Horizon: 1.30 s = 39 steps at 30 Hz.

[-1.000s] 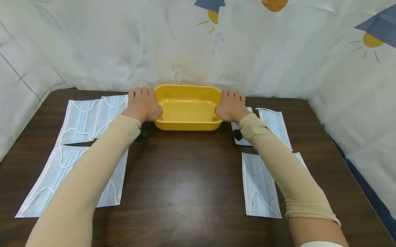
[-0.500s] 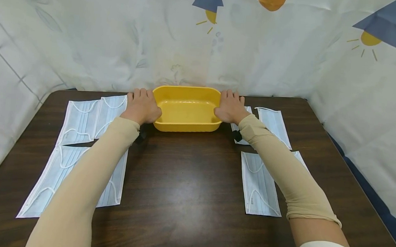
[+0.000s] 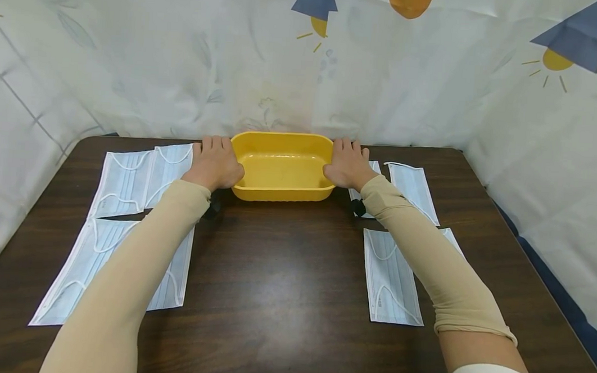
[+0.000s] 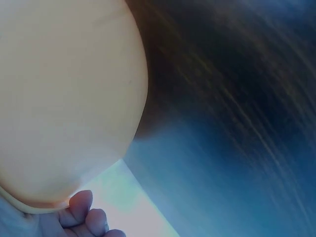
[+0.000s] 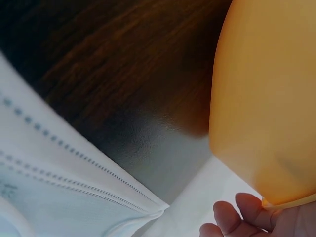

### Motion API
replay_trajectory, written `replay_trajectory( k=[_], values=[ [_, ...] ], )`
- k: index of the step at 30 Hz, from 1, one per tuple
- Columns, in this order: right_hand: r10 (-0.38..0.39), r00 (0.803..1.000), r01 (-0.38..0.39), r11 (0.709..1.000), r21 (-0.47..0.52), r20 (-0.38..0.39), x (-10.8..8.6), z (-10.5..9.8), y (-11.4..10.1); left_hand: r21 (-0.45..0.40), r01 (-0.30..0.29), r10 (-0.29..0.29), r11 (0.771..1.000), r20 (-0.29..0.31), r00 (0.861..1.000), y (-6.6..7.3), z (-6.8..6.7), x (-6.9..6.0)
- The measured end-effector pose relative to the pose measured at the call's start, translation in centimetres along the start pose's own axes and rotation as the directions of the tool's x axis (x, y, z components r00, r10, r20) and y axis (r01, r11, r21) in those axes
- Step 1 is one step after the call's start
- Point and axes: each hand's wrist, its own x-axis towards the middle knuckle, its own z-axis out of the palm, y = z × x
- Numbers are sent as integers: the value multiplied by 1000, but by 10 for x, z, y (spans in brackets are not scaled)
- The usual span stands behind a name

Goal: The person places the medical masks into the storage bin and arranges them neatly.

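A yellow plastic basin [image 3: 280,194] sits at the back middle of the table, its inside bare. My left hand [image 3: 215,162] grips the left end, with the thumb over the rim. At the opposite end my right hand [image 3: 349,164] holds the rim in the same way. In the left wrist view, curled fingertips [image 4: 81,200] show below the basin's wall [image 4: 69,98], which looks pale there. The right wrist view has fingertips [image 5: 227,217] under the orange-looking wall [image 5: 266,98]. A face mask [image 5: 74,177] lies close to the right hand.
Several light-blue face masks [image 3: 124,180] lie flat on the left of the dark wooden table [image 3: 277,298], partly under the left arm. More masks [image 3: 395,281] lie on the right, some partly covered by the right arm. A white printed curtain [image 3: 158,61] hangs behind the table.
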Motion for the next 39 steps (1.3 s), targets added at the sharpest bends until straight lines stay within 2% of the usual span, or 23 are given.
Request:
replay_trajectory(
  k=[20,39],
  values=[
    [10,1000,-10,1000,-6,-12,-3,4,-1,18,-12,13,1000,-4,1000,-2,3,-2],
    [3,1000,-3,1000,-7,3,-10,2,-2,19,-25,27,999,-63,998,-1,6,-11]
  ],
)
